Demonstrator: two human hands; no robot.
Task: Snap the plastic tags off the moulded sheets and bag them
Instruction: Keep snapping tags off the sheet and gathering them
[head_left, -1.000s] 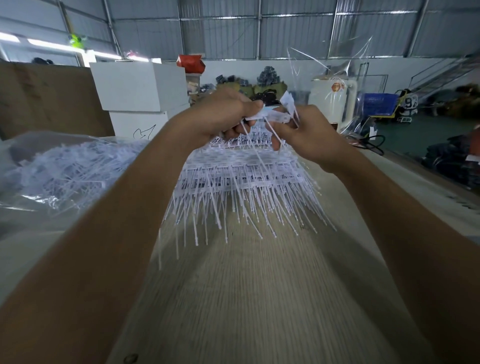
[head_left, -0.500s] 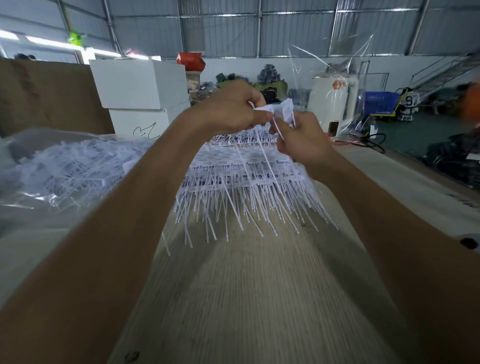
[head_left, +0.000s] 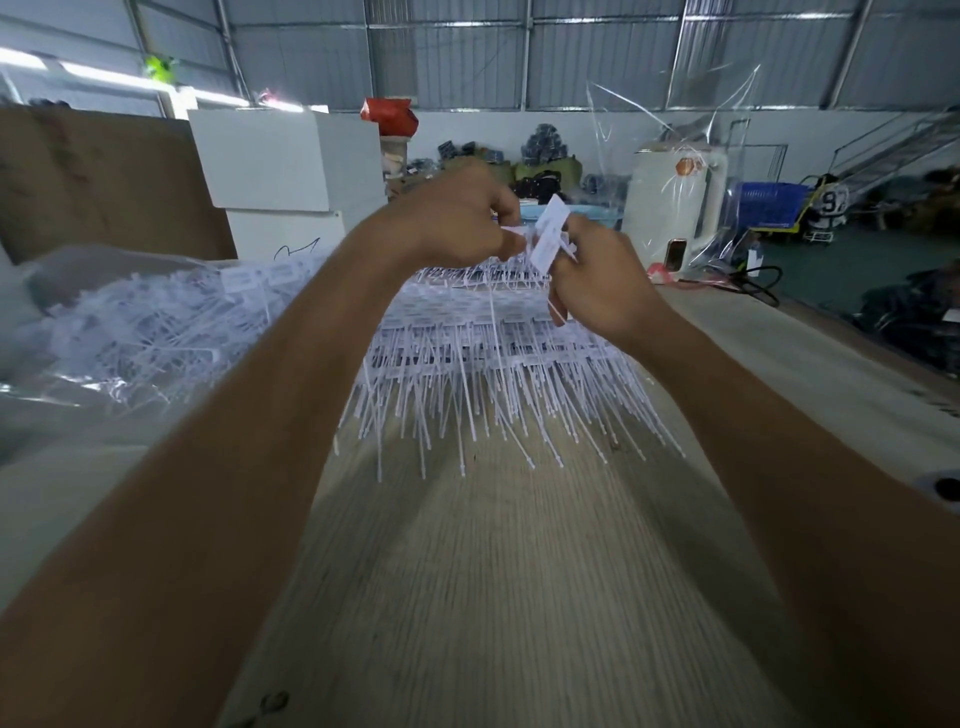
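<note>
both hands up over the table: left hand with fingers curled, pinching one end of a small bunch of white tags, right hand gripping the same bunch from the other side. below them lies the stack of moulded sheets (thin stems fanning toward the camera). loose tags fill the clear bag at left.

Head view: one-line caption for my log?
Both hands, left and right, pinch white tags above the moulded sheets.
</note>
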